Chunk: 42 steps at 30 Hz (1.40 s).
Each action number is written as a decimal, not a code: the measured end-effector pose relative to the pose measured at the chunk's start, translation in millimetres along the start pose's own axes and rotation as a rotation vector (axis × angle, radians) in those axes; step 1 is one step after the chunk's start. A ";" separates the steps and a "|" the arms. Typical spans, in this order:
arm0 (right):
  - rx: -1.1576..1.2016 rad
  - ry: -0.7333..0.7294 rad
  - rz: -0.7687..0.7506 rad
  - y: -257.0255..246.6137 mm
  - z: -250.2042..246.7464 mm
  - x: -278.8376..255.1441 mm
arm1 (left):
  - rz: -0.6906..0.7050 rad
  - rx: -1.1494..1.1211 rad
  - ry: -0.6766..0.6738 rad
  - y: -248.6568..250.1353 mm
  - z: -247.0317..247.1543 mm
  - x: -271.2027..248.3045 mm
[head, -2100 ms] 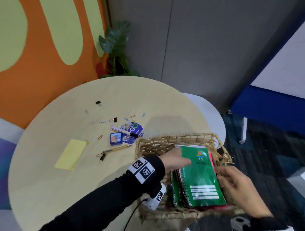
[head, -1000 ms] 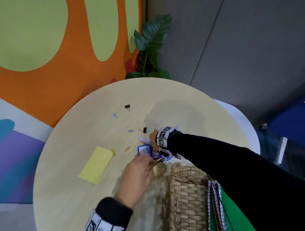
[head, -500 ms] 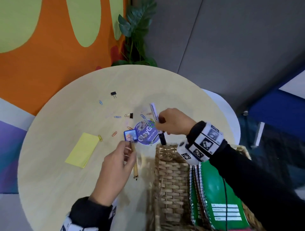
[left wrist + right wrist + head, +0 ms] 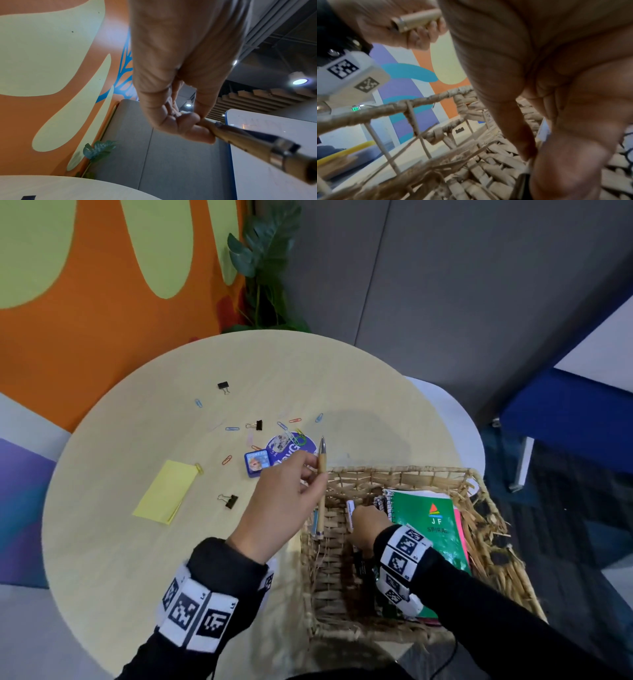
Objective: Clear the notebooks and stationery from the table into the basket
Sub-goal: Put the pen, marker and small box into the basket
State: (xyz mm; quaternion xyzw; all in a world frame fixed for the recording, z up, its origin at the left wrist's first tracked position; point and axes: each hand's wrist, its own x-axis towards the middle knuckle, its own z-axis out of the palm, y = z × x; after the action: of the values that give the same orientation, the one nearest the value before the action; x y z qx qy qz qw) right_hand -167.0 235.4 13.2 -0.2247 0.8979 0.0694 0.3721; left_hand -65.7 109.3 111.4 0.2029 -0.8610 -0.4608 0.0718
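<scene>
My left hand [image 4: 310,474] pinches a wooden pen [image 4: 322,484] and holds it almost upright over the left rim of the wicker basket [image 4: 394,472]. In the left wrist view the pen [image 4: 257,146] sticks out from the curled fingers [image 4: 187,128]. My right hand [image 4: 359,517] is down inside the basket, gripping a white marker [image 4: 350,513] beside a green spiral notebook [image 4: 431,529]. The right wrist view shows this hand's fingers [image 4: 522,142] low against the basket's woven wall [image 4: 419,102].
On the round table [image 4: 137,559] lie a yellow sticky pad [image 4: 166,491], a small blue box [image 4: 256,463], a round purple sticker [image 4: 291,445], three black binder clips [image 4: 228,500] and several paper clips [image 4: 232,428]. A plant [image 4: 267,268] stands behind the table.
My right hand has carried the marker from above the table down into the basket. My left hand has lifted the wooden pen off the table and brought it to the basket's rim.
</scene>
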 end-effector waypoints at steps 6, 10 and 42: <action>-0.092 -0.062 0.019 -5.2 -3.0 3.8 | 0.002 0.088 -0.115 5.7 11.7 -9.0; -0.115 -0.144 0.008 -9.2 -15.8 -3.0 | -0.012 0.142 -0.209 5.1 28.8 -2.5; 0.764 0.261 0.060 108.0 -1.6 -100.4 | -0.141 0.919 -0.710 4.8 115.3 52.0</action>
State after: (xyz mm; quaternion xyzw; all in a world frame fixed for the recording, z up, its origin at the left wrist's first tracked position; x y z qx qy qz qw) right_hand -154.8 366.3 80.0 -0.0508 0.9049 -0.2878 0.3095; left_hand -150.1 178.2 46.9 0.1033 -0.9282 -0.0836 -0.3475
